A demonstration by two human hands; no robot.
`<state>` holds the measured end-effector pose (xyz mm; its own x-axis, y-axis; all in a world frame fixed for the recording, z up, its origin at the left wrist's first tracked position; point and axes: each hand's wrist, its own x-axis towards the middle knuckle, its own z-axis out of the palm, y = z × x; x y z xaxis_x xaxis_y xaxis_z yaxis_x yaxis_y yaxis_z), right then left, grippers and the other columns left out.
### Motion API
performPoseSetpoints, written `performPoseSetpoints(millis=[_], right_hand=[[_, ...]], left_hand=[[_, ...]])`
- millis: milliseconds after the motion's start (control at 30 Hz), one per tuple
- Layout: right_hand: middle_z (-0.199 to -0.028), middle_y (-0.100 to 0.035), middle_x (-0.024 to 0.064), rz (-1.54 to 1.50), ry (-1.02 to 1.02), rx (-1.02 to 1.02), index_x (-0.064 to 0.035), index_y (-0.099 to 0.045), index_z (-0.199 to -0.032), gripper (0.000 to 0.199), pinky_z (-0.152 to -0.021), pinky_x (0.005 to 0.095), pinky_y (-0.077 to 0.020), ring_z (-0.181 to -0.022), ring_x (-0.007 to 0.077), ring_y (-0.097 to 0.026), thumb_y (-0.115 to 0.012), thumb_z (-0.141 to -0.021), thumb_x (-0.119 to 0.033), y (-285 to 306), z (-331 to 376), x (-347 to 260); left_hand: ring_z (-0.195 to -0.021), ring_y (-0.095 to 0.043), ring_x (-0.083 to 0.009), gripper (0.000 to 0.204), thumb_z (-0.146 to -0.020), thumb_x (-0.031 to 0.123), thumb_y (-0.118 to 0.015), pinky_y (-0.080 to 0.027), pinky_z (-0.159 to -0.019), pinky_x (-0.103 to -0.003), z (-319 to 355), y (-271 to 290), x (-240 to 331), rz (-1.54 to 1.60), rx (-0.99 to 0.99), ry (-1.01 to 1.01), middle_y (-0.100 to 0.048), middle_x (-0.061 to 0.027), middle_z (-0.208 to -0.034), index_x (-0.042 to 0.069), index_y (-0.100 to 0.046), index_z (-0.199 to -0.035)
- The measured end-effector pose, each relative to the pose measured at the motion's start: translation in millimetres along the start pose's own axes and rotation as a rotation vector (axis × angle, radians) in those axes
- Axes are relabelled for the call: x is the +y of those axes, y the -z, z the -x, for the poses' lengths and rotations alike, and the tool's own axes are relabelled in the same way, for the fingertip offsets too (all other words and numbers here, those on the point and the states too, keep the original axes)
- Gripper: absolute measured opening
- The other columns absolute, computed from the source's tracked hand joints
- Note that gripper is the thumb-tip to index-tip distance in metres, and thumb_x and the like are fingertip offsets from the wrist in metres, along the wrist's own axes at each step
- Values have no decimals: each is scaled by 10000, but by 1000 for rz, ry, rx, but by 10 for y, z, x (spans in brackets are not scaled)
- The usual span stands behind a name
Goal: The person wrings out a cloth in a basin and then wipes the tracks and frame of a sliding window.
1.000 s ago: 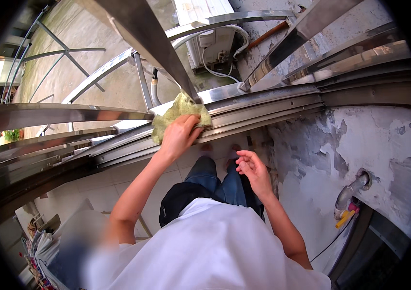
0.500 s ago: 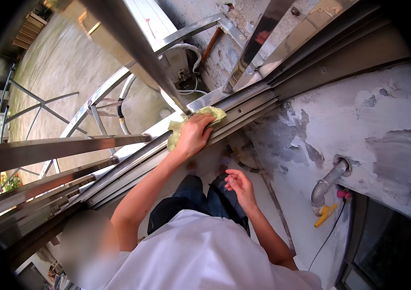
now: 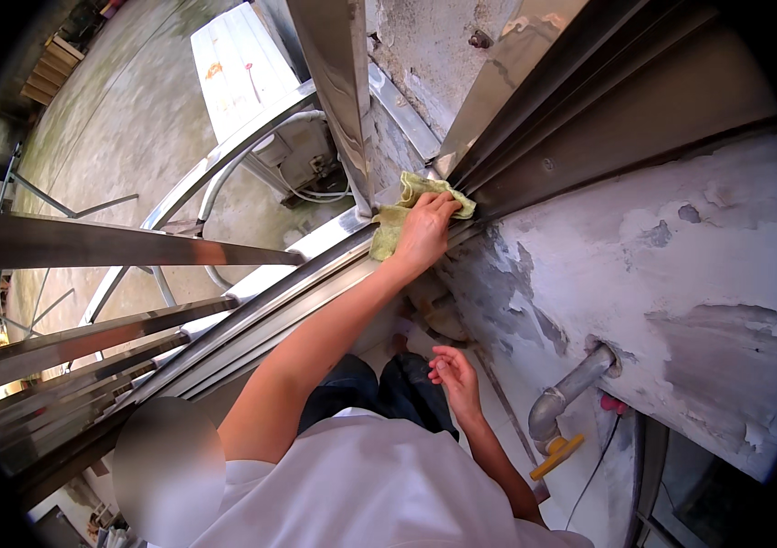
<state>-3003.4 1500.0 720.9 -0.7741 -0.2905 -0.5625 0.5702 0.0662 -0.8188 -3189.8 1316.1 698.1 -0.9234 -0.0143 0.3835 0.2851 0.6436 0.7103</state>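
The left hand [image 3: 425, 233] lies flat on a yellow-green cloth [image 3: 404, 212], fingers spread over it and pressing it down onto the metal rail [image 3: 252, 306] right where an upright steel post [image 3: 338, 82] meets that rail. The cloth is bunched in the corner there, one end poking out toward the grooved metal frame [image 3: 580, 100] that runs up and to the right, the other end hanging just over the rail's outer edge. The right hand [image 3: 455, 379] hangs lower, near the person's knees, loosely half open with fingers curled and holding nothing; it touches no surface that can be made out. The room to move is narrow: the rail and its parallel bars [image 3: 87, 338] close the left side, and the patchy, peeling wall [image 3: 681, 265] closes the right side, with only a strip of floor between them where the legs stand. A grey pipe [image 3: 571, 393] sticks out of the wall close beside the right forearm, with a yellow handle [image 3: 557, 455] under it. Beyond the rail the ground drops well away, and a white air-conditioner unit [image 3: 252, 82] sits outside, just past the post. Along the rail itself the run back toward the lower left is open.
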Motion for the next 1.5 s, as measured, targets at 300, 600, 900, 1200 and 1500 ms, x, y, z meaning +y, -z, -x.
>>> performPoseSetpoints(millis=[300, 600, 900, 1200, 1500], right_hand=[[-891, -600, 41, 106, 81, -61, -36, -552, -1126, 223, -659, 206, -463, -729, 84, -570, -509, -933, -140, 15, -42, -85], [-870, -615, 37, 106, 37, -91, -41, -565, -1110, 215, -639, 212, -464, -713, 84, -577, -521, -926, -141, -147, -16, 13], [-855, -604, 34, 87, 86, 70, -45, -566, -1108, 209, -650, 202, -458, -698, 80, -559, -526, -925, -138, 153, 81, 83], [-834, -602, 31, 144, 138, -11, -35, -579, -1077, 187, -637, 207, -467, -701, 77, -566, -514, -924, -119, 178, -29, -109], [-835, -620, 34, 165, 97, -47, -39, -586, -1070, 184, -637, 212, -473, -684, 82, -573, -525, -917, -120, 64, -22, -53]], left_hand=[[-964, -556, -251, 326, -679, -11, -579, -476, -818, -328, 298, 363, -84, -197, -87, -22, -624, -72, -1061, 40, -628, -998], [-993, -528, -317, 388, -698, -45, -560, -455, -853, -373, 529, 501, -14, -255, -127, -17, -565, -136, -1145, 31, -620, -1074], [-951, -493, -274, 304, -700, 116, -587, -463, -802, -345, -23, 131, -30, -279, -152, -156, -520, -102, -1055, 107, -665, -994], [-1011, -489, -261, 293, -713, 177, -587, -448, -847, -343, 607, 804, 66, -404, -230, -184, -526, -93, -1095, 15, -635, -952], [-1048, -495, -269, 419, -714, 127, -556, -403, -920, -378, 211, 241, 114, -208, -147, -170, -584, -46, -1189, 45, -597, -1123]])
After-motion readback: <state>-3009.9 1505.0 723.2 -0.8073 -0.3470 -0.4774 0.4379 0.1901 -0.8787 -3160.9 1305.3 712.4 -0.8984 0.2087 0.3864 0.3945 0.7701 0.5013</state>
